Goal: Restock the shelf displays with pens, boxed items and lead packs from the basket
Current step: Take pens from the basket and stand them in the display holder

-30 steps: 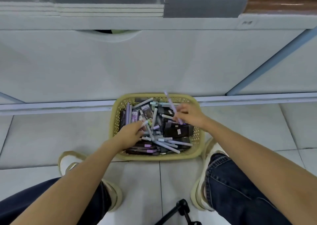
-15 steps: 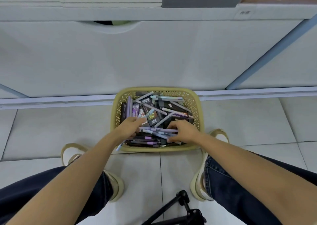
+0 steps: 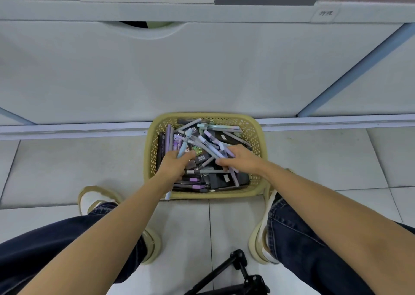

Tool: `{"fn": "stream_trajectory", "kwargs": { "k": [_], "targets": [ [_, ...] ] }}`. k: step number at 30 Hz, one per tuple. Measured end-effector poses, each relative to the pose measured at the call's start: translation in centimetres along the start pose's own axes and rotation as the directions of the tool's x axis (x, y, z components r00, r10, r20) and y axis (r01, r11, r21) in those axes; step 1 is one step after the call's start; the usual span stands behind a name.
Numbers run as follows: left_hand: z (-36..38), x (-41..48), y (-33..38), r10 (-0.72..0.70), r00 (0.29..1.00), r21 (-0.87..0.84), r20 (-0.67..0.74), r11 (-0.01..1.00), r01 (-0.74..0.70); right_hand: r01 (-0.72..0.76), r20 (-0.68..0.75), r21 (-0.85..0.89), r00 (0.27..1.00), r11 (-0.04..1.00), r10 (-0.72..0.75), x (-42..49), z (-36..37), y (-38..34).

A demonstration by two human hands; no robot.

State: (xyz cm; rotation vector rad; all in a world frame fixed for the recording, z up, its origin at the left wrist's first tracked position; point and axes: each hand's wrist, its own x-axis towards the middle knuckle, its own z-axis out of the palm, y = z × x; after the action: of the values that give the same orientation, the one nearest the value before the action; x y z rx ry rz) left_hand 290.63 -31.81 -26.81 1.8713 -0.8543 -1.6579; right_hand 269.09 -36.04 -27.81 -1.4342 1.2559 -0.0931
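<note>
Fingers (image 3: 190, 155) of left hand (image 3: 176, 165) and right hand (image 3: 243, 160) curl round pens (image 3: 211, 151), tips buried in the basket (image 3: 211, 115).

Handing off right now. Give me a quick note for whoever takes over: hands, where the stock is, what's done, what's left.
Left hand: grips a few pens in the basket, one end poking out under the wrist.
Right hand: fingers curled round several more pens on top of the pile.
Basket: on the floor against the shelf unit, full of pens and dark boxed items.
Done: nothing seen shelved.
Left: lift the pens out, stock the displays, then the rest of the basket.
</note>
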Motion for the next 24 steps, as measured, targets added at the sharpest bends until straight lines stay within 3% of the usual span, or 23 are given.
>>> {"fn": "stream_trajectory", "kwargs": {
  "k": [4, 7, 13, 17, 21, 24],
  "targets": [
    [1.5, 0.0, 0.7, -0.036, 0.999, -0.223, 0.017, 0.974, 0.039, 0.001, 0.13, 0.161, 0.991, 0.987, -0.022, 0.0, 1.3, -1.5],
    [2.1, 0.1, 0.8, 0.015, 0.997, -0.221, -0.072, 0.975, -0.031, 0.019, 0.21, 0.151, 0.976, 0.988, -0.051, -0.1, 2.3, -2.1],
    [1.6, 0.5, 0.9, 0.06, 0.98, -0.273, -0.187, 0.956, -0.11, 0.021, 0.181, 0.203, 0.982, 0.979, -0.058, -0.3, 1.3, -2.5],
    [1.7, 0.5, 1.0, 0.006, 0.994, -0.186, -0.109, 0.982, -0.027, 0.02, 0.111, 0.282, 0.992, 0.959, -0.053, 0.0, 1.2, -2.4],
    [2.7, -0.4, 1.0, 0.041, 0.994, -0.356, 0.104, 0.935, -0.001, 0.011, 0.177, 0.369, 0.981, 0.929, -0.082, 0.3, 2.0, -2.6],
    [2.9, -0.3, 1.4, 0.028, 0.999, -0.314, 0.035, 0.949, -0.016, -0.014, 0.179, 0.383, 0.982, 0.924, -0.059, 0.5, 2.1, -2.3]
  ]
}}
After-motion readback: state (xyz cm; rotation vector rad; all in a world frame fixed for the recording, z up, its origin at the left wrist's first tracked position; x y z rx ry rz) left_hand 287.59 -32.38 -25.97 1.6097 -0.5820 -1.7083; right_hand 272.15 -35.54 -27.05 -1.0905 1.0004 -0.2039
